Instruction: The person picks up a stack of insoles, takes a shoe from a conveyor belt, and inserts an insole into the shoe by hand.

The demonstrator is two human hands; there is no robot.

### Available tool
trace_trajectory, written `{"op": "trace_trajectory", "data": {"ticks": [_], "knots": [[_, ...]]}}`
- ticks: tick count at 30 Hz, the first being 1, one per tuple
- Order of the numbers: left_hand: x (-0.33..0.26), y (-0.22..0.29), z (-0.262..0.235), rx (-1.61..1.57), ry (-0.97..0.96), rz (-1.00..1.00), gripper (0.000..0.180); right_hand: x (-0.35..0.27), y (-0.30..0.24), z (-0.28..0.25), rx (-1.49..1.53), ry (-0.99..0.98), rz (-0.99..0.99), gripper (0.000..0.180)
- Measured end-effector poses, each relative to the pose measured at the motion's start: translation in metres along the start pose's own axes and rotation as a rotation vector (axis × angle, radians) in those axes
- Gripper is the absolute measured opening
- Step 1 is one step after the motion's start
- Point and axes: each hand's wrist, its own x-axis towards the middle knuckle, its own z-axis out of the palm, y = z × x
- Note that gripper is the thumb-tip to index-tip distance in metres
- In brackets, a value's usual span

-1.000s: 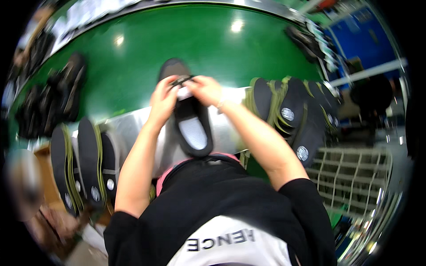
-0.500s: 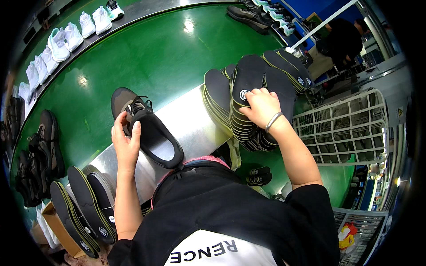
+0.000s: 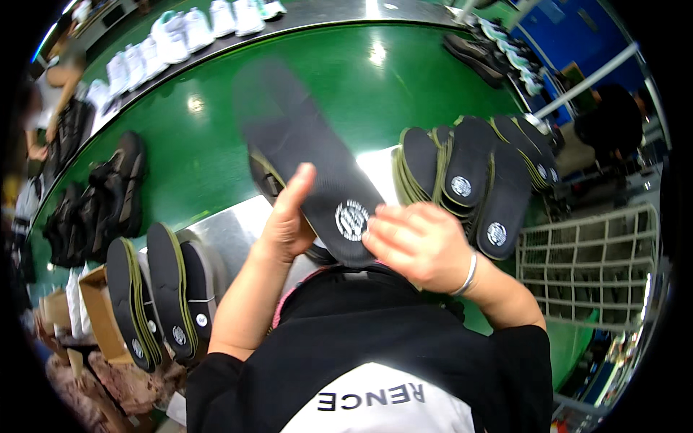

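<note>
Head view shows me an insole (image 3: 317,155) over a mostly hidden shoe (image 3: 264,176). My right grip (image 3: 421,247) pinches its heel edge; my left grip (image 3: 284,225) laps a thumb over its side, closure unclear with fingers hidden. I'd support both edges lightly, avoiding creases.

Bright indoor light; round glare spots on green tabletop (image 3: 216,148); white sheen on metal strip (image 3: 237,229); far end of black insole (image 3: 310,148) motion-smeared; fisheye bends edges, corners black.
</note>
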Motion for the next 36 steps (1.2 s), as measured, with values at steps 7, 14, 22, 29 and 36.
{"op": "trace_trajectory", "data": {"ticks": [7, 14, 22, 29, 36], "knots": [[-0.012, -0.021, -0.002, 0.555, 0.126, 0.215, 0.041, 0.020, -0.002, 0.034, 0.585, -0.003, 0.535, 0.049], [-0.016, -0.049, -0.001, 1.141, -0.212, 0.323, 0.054, 0.046, 0.010, 0.073, 0.794, -0.049, 0.661, 0.065], [0.002, 0.012, -0.043, 1.727, 0.240, 0.776, 0.057, 0.025, 0.049, 0.000, 0.680, -0.128, 0.477, 0.022], [0.036, 0.004, -0.061, 1.712, 0.342, 0.653, 0.023, 0.008, 0.041, -0.015, 0.205, -0.700, 0.076, 0.025], [0.043, 0.009, -0.059, 1.619, 0.648, 0.534, 0.017, 0.044, 0.015, 0.057, 0.034, -0.837, -0.010, 0.011]]}}
